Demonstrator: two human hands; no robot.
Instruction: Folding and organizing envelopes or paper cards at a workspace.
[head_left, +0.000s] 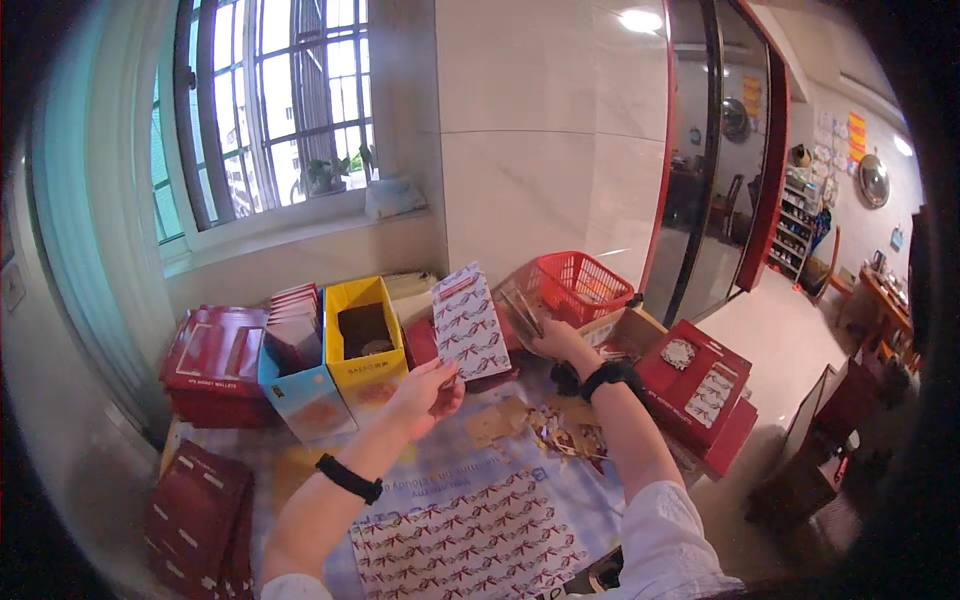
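My left hand (430, 397) grips the lower edge of a white patterned card envelope (471, 326) with a printed garland and bow design, held upright. To its right, my right hand (559, 341) holds a few thin, flat pieces (523, 311), blurred, beside the red plastic basket. A large sheet (465, 544) with the same garland pattern lies on the table close to me. Between it and my hands are brown paper pieces (499, 421) and a heap of small paper scraps (562, 433).
Yellow box (367, 375), blue box (307, 405) with upright envelopes, and stacked red packs (214, 349) stand left. More red packs (187, 517) lie near left. The red basket (581, 289), an open cardboard box (626, 330) and red packages (694, 375) are at right.
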